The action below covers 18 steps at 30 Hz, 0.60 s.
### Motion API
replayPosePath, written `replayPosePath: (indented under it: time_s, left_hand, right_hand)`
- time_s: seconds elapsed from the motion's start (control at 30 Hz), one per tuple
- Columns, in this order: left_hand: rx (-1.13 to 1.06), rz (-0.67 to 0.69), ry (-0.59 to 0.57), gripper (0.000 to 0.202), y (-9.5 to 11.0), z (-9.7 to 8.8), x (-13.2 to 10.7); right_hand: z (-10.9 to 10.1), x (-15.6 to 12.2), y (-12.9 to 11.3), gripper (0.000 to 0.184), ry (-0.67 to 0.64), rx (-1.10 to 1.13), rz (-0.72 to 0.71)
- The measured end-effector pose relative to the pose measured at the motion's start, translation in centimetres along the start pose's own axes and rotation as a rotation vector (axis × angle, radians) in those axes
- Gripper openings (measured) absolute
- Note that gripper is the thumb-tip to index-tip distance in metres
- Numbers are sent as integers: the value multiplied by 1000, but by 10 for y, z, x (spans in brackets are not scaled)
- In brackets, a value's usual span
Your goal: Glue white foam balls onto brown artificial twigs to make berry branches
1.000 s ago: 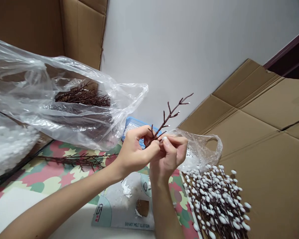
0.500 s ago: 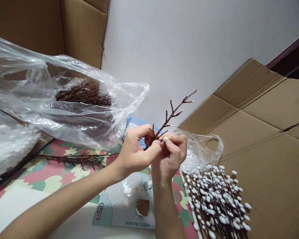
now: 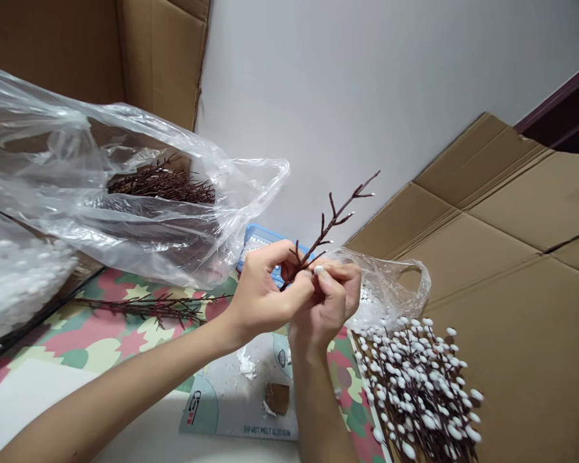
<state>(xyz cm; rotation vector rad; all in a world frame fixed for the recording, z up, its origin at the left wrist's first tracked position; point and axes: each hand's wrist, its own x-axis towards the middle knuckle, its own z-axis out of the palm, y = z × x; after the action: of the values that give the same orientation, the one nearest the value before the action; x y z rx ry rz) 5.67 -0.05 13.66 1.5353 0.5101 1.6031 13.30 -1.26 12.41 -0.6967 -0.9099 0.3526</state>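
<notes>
Your left hand (image 3: 265,299) is shut around the low end of a thin brown twig (image 3: 335,218), with the fingers curled in close. The twig sticks up and tilts to the right, over a cloth with a bright pattern (image 3: 91,337). Its small branches have tiny white tips. Your right hand (image 3: 325,305) is right next to your left hand and is almost closed, in a narrow pinch. Its finger and thumb hold a small white bead (image 3: 319,269) up against the twig. Just behind your hands is a blue box (image 3: 258,241). To the right of them is a small clear bag (image 3: 390,289) with white bits inside. Below that bag lies a big bunch of twigs with white buds (image 3: 419,392), on a flat brown cardboard sheet (image 3: 511,308). On the left is a big clear plastic bag (image 3: 125,238) with a pile of brown twigs (image 3: 161,188) inside, and lots of white balls (image 3: 14,283) lie in the clear plastic below it. One loose brown twig (image 3: 145,308) lies on the cloth. Under your hands is a printed card (image 3: 236,415) that says DIY HOT MELT GLUE GUN, with a white blob (image 3: 245,365) and a small brown square (image 3: 276,399) on it.
</notes>
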Motion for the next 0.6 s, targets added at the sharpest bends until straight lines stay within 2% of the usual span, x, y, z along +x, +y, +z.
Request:
replayPosePath:
  time_s: [0.2,0.37,0.6]
  left_hand:
    - [-11,4,-6,15,-2,0,1]
    - [-9,-12,-65,9,-7,-9,11]
    - [-2,-92,-14,7,-12,-16,20]
  right_hand:
    - [-2,2,2,13,-20,-10,-10]
    - [-12,17,7,10,-110,-113,-103]
    - [-17,20,14,5,-157,-298,-171]
